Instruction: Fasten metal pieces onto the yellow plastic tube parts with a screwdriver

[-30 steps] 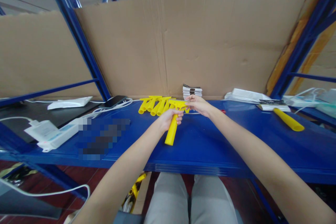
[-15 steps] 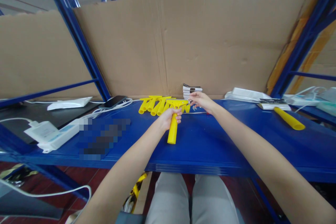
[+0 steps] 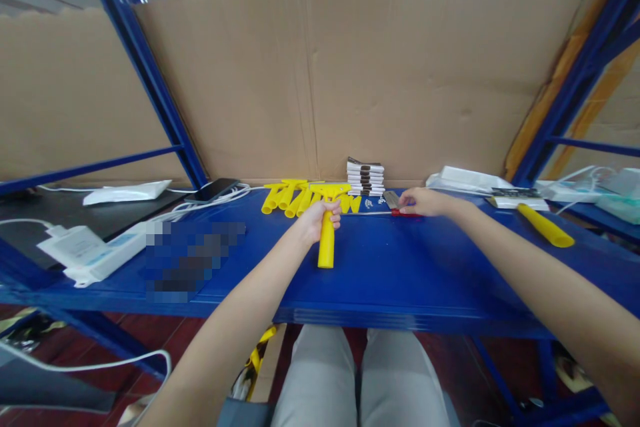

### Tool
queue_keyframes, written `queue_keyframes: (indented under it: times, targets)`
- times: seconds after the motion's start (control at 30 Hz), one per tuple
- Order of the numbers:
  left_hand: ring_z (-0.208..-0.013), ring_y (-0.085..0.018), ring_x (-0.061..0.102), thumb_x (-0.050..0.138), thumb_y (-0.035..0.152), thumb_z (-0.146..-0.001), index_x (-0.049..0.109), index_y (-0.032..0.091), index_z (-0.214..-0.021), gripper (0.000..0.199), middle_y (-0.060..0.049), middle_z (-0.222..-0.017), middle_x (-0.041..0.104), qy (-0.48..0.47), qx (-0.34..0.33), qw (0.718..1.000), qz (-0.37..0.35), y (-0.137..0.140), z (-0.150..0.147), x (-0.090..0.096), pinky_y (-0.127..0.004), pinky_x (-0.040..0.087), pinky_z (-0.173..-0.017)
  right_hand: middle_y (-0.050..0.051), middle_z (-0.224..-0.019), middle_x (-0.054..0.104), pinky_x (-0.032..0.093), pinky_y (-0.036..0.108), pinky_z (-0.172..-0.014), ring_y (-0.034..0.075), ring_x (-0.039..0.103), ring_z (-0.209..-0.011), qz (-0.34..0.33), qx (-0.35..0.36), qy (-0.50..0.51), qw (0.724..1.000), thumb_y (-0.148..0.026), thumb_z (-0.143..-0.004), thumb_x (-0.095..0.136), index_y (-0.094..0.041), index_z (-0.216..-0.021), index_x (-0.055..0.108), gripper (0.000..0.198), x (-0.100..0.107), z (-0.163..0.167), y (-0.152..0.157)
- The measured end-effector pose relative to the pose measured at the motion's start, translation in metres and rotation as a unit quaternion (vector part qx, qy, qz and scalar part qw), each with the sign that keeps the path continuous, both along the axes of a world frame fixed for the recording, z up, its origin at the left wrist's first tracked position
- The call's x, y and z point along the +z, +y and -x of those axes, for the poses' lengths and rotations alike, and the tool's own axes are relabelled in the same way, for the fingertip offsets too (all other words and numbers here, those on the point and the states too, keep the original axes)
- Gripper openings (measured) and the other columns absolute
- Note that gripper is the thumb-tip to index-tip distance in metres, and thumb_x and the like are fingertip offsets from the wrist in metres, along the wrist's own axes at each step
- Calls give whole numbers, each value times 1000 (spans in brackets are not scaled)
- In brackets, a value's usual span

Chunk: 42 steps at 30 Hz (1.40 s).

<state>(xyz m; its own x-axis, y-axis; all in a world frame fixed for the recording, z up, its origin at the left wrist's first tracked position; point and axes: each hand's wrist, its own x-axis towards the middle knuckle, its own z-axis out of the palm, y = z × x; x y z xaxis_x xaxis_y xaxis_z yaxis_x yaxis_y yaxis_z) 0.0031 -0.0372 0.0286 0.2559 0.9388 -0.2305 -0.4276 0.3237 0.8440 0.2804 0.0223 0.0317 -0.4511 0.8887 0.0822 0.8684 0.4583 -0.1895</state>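
Note:
My left hand [image 3: 323, 219] is closed around the neck of a yellow plastic T-shaped handle [image 3: 326, 247], its wide head pointing away from me and its round grip toward me. To the right, my right hand [image 3: 417, 202] is down at the table with its fingers closed on the red handle of a screwdriver [image 3: 399, 212], whose thin shaft points left. A small grey flat piece [image 3: 391, 199] lies by the right fingertips. Behind my left hand, several more yellow T-shaped handles [image 3: 286, 197] lie in a row.
A stack of small white-and-black packs [image 3: 365, 177] stands against the cardboard wall [image 3: 400, 80]. On the right lie a yellow tube [image 3: 546, 225] and a white packet [image 3: 467, 179]. A power strip [image 3: 107, 253], cables and a phone [image 3: 216, 191] occupy the left of the blue table [image 3: 380, 280].
My right hand has left the head of the yellow handle, moved right and down, and closed on the screwdriver. My left hand still holds the yellow handle, almost in place.

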Motion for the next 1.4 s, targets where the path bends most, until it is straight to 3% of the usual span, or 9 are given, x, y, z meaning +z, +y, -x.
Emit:
queue_keyframes:
  times: [0.2,0.47,0.67,0.9,1.4]
  targets:
    - [-31,-3,31,40,3,-90,43,17,-75,21,9,-50,37,0,44,999,-13,-1,3,4,-14,30,-34,10,-106,70,46,39,-82,26,61,-100,-112,5,-53,992,-29,-89,51,-21,-98,70,23,-23,4,-11]
    - [-30,-3,32,41,2,-89,42,18,-70,25,8,-48,37,21,76,997,-20,0,5,6,-14,30,-32,12,-101,69,45,40,-82,27,59,-98,-94,-13,-58,994,-24,-87,52,-19,-90,65,13,-32,10,-27]
    - [-29,-3,31,42,0,-87,42,18,-69,25,8,-47,37,16,99,995,-17,0,6,6,-15,30,-32,10,-91,70,47,30,-72,21,64,-80,-54,15,54,997,-24,-87,49,-19,-87,59,12,-23,-1,-34]
    - [-30,-4,32,42,1,-87,42,18,-71,24,9,-48,37,18,99,995,-9,0,5,5,-15,30,-32,6,-81,71,46,29,-63,20,64,-72,-129,-7,111,985,-35,-82,57,-22,-83,58,13,-14,-16,-33]
    - [-31,-4,34,44,4,-89,44,18,-77,18,10,-51,40,116,36,992,18,-4,-1,0,-16,34,-34,8,-89,73,45,30,-66,23,66,-78,-239,2,49,970,-33,-87,52,-22,-91,66,18,2,-13,-47]
